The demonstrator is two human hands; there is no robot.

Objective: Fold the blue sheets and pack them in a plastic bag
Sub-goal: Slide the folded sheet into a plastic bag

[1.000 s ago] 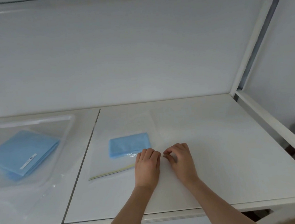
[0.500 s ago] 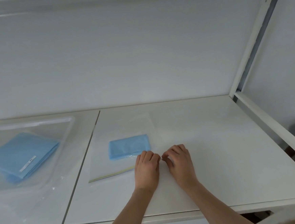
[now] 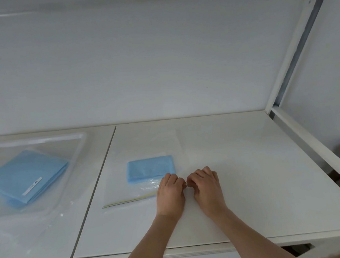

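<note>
On table | left hand, right hand pinching plastic bag edge | folded blue sheet inside

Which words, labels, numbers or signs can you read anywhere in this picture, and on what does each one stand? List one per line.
White strip label on the stack of blue sheets in the clear bag at left: a small dark mark shows, too small and blurred to read.
Folded blue sheet in the plastic bag by the hands: no text visible.
Table and wall: no text visible.

white table, white frame post
</note>
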